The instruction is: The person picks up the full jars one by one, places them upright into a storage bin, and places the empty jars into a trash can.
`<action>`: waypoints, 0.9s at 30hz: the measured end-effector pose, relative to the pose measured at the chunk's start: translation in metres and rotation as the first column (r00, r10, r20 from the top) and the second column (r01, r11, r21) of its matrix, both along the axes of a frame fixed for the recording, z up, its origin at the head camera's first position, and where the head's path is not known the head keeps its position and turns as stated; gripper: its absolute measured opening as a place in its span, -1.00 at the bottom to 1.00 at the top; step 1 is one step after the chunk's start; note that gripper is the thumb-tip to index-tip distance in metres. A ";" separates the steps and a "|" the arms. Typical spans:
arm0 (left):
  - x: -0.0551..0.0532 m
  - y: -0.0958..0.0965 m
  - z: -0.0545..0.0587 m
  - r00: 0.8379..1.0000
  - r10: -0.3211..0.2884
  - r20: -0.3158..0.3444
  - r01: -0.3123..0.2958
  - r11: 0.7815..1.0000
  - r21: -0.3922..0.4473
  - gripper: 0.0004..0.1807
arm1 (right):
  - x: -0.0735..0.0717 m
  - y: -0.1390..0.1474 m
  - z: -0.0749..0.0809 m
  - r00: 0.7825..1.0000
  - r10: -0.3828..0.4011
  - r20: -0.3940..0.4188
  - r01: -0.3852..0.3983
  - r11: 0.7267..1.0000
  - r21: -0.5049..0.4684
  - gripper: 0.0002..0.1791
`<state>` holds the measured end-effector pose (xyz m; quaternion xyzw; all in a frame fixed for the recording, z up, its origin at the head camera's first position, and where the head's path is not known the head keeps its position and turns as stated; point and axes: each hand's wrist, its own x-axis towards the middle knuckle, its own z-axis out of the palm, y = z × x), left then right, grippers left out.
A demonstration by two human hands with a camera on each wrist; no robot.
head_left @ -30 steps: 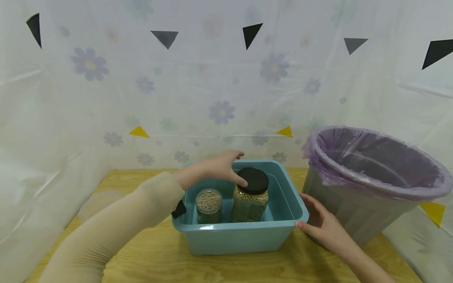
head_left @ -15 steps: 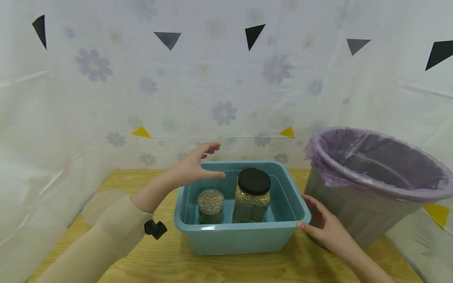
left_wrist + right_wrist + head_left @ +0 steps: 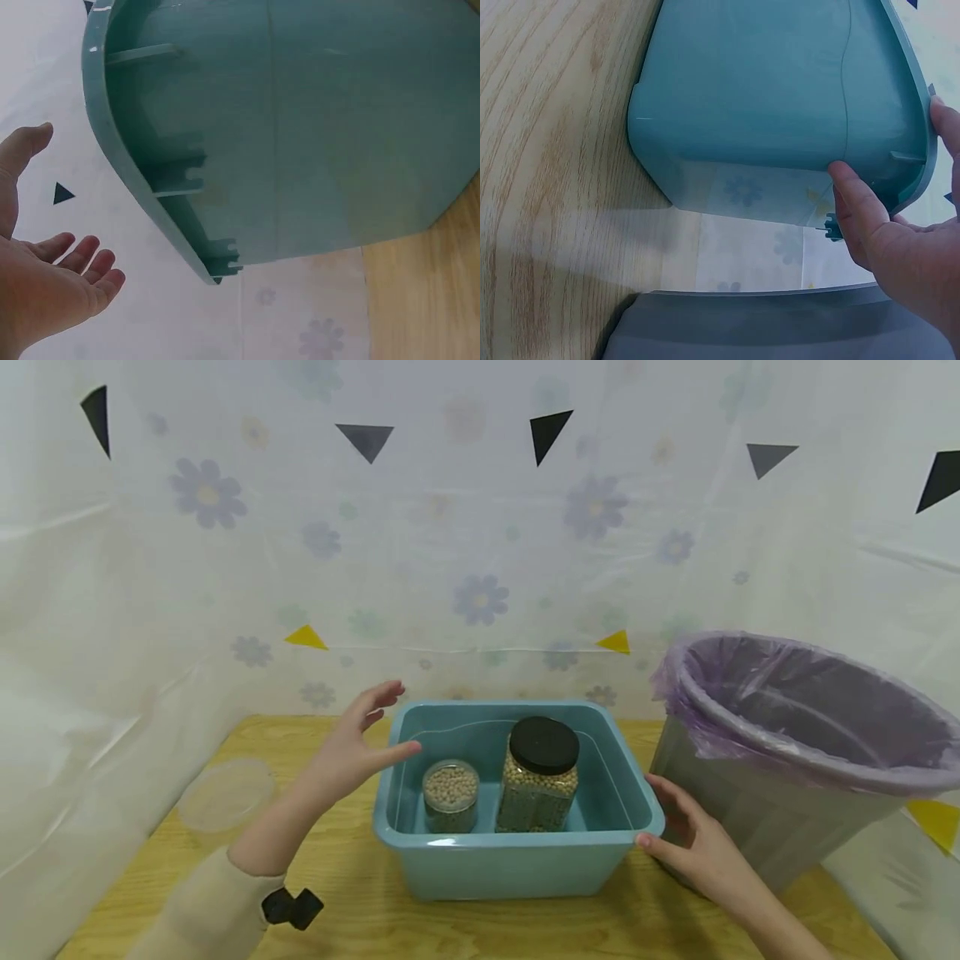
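A blue plastic tub [image 3: 517, 864] stands on the wooden table. Inside it are a short round clear jar [image 3: 451, 795] of pale beans and, to its right, a taller clear jar [image 3: 536, 789] of similar beans with a black lid [image 3: 543, 745]. My left hand [image 3: 351, 756] hovers beside the tub's left rim, fingers spread and holding nothing; the left wrist view shows a gap between it and the tub wall. At the tub's front right corner, my right hand [image 3: 701, 852] holds the rim, one finger against the wall below it in the right wrist view.
A grey bin [image 3: 727, 802] with a purple bag over its rim stands close at the right, just beyond my right hand. Left on the table [image 3: 337, 893] lies a clear round plastic piece [image 3: 227, 793]. A flowered white sheet [image 3: 420, 568] hangs behind.
My left hand has drawn back leftward from the black lid, out over the tub's left rim, uncovering the jars. My right hand has stayed at the corner.
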<state>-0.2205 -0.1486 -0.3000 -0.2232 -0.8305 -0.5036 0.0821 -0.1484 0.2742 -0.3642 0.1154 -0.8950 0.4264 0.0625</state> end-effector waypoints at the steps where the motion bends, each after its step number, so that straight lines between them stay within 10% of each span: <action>1: 0.000 -0.003 -0.003 1.000 0.011 0.000 -0.011 1.000 0.015 -0.10 | 0.000 0.000 0.000 1.000 -0.001 -0.002 0.001 1.000 0.002 -0.20; 17: 0.015 -0.078 -0.055 0.969 0.237 -0.070 -0.234 0.971 0.050 -0.14 | -0.001 0.000 -0.003 0.999 0.021 -0.044 -0.021 1.000 -0.007 -0.22; 27: 0.024 -0.141 -0.088 0.941 0.337 -0.006 -0.337 0.941 0.028 -0.09 | -0.001 0.001 -0.005 0.999 0.027 -0.046 -0.028 0.999 -0.029 -0.21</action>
